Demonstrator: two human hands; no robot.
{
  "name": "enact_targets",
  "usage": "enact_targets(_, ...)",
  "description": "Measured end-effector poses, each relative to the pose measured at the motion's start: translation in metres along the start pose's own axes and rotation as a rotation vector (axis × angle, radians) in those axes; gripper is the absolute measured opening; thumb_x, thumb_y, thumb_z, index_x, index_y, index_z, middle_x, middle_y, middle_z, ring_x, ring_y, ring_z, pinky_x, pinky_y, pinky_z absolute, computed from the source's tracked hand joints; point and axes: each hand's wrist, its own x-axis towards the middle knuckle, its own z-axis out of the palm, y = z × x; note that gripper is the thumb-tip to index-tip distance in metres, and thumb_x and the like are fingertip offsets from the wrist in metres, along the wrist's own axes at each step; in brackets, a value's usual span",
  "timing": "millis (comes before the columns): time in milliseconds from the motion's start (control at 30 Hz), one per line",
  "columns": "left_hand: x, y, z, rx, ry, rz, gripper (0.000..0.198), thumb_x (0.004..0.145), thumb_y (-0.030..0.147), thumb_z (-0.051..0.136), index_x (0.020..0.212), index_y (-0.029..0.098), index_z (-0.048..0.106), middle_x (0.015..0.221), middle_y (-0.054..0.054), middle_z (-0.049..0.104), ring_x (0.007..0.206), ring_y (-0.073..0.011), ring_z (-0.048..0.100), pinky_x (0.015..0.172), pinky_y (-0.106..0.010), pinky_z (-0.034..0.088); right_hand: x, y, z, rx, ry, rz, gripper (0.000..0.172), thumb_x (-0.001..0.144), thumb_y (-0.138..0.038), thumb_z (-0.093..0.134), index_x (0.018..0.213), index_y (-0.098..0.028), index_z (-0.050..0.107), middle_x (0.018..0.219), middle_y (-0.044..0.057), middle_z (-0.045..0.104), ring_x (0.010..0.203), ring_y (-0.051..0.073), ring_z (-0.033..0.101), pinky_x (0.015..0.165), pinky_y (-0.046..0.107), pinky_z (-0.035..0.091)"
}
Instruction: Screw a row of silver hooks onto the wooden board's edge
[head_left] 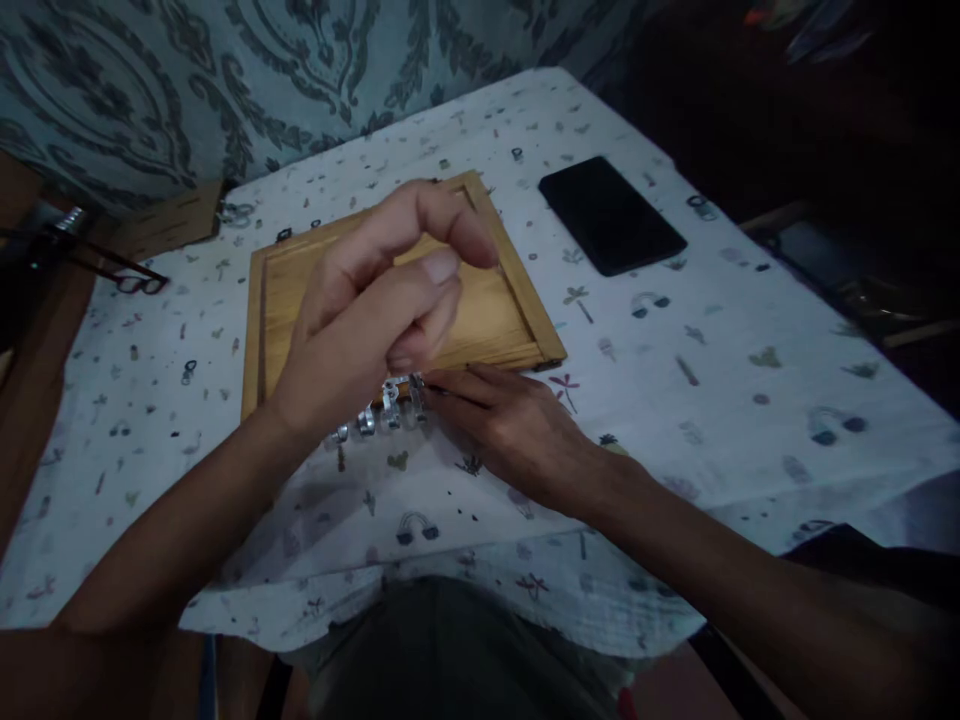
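Note:
A wooden framed board (pixel 495 310) lies flat on a white patterned tablecloth (pixel 675 400). A row of small silver metal pieces (pixel 379 415), like rings or clips, sits at its near edge. My left hand (pixel 367 310) is raised above the board with curled fingers, thumb meeting forefinger. Whether anything is in that pinch I cannot make out. My right hand (pixel 517 425) rests on the cloth, its fingertips pressed together against the right end of the metal row.
A black phone (pixel 611 215) lies face down to the right of the board. Dark-framed glasses (pixel 139 280) sit at the left edge. A piece of brown card (pixel 176 220) lies behind the board. A patterned teal fabric hangs behind the table.

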Motion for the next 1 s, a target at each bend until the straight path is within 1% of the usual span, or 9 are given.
enact_targets(100,-0.006,-0.003,0.006,0.116,0.245,0.093,0.016,0.092,0.028,0.052,0.083,0.018,0.061,0.052,0.003,0.039,0.045,-0.0093,0.038,0.045,-0.026,0.03,0.0,0.001,-0.001,0.003,0.001,-0.01,0.029,0.086,-0.001,0.048,0.108,-0.009,0.065,0.118,0.01,0.068,0.091,0.024,0.061,0.075,0.035,0.05)
enact_targets(167,-0.01,-0.005,0.01,0.12,0.31,0.119,0.019,0.093,0.031,0.051,0.084,0.018,0.061,0.053,0.003,0.039,0.047,-0.0096,0.037,0.046,-0.027,0.031,-0.001,0.001,-0.001,0.0,-0.003,-0.013,0.03,0.085,-0.001,0.048,0.108,-0.008,0.064,0.119,0.01,0.067,0.09,0.023,0.06,0.074,0.035,0.049)
enact_targets(300,-0.01,-0.008,0.014,-0.005,0.278,0.165,0.024,0.095,0.024,0.045,0.079,0.015,0.06,0.045,0.007,0.026,0.037,-0.0054,0.02,0.037,-0.023,0.018,-0.001,0.001,0.0,0.002,-0.012,-0.009,0.031,0.085,-0.001,0.047,0.11,-0.009,0.064,0.118,0.01,0.067,0.088,0.023,0.059,0.072,0.034,0.048)
enact_targets(400,-0.005,-0.008,0.012,-0.035,0.248,0.133,0.024,0.093,0.021,0.045,0.075,0.015,0.06,0.043,0.008,0.022,0.033,-0.0037,0.018,0.034,-0.021,0.016,-0.001,0.001,-0.001,0.005,-0.022,-0.001,0.03,0.087,-0.003,0.047,0.111,-0.009,0.064,0.119,0.009,0.067,0.085,0.022,0.058,0.069,0.034,0.048)
enact_targets(500,0.001,-0.004,0.005,-0.062,0.118,0.052,0.026,0.094,0.024,0.045,0.073,0.016,0.058,0.043,0.009,0.02,0.031,-0.003,0.019,0.032,-0.019,0.017,0.0,0.001,-0.001,0.0,-0.019,0.004,0.029,0.088,-0.003,0.046,0.109,-0.009,0.065,0.118,0.008,0.068,0.084,0.022,0.059,0.068,0.034,0.049)
enact_targets(700,0.008,0.005,-0.011,-0.085,-0.318,-0.119,0.014,0.091,0.022,0.05,0.087,0.015,0.062,0.046,0.009,0.025,0.031,-0.0019,0.021,0.034,-0.018,0.023,-0.002,0.002,0.002,0.035,-0.037,0.015,0.037,0.082,0.004,0.045,0.113,-0.009,0.063,0.119,0.008,0.067,0.091,0.022,0.059,0.073,0.034,0.05)
enact_targets(767,0.007,0.005,-0.012,-0.067,-0.372,-0.13,0.015,0.091,0.023,0.05,0.09,0.015,0.063,0.046,0.008,0.028,0.03,-0.0027,0.022,0.034,-0.019,0.024,-0.002,0.002,0.003,0.048,-0.044,0.023,0.035,0.084,0.002,0.046,0.114,-0.009,0.062,0.118,0.009,0.067,0.091,0.022,0.059,0.073,0.034,0.05)
enact_targets(833,0.005,0.004,-0.01,-0.05,-0.318,-0.107,0.014,0.089,0.023,0.053,0.089,0.015,0.065,0.046,0.007,0.032,0.031,-0.0032,0.023,0.035,-0.021,0.023,-0.002,0.002,0.003,0.047,-0.048,0.029,0.034,0.085,0.0,0.047,0.113,-0.009,0.063,0.116,0.009,0.068,0.09,0.022,0.06,0.072,0.034,0.05)
enact_targets(1000,-0.001,-0.003,-0.002,0.014,0.159,0.012,0.021,0.092,0.028,0.052,0.079,0.016,0.063,0.049,0.004,0.037,0.041,-0.0082,0.034,0.042,-0.024,0.029,-0.001,0.001,0.001,0.01,-0.046,0.019,0.03,0.086,-0.001,0.048,0.11,-0.009,0.064,0.118,0.01,0.067,0.09,0.023,0.061,0.073,0.036,0.052)
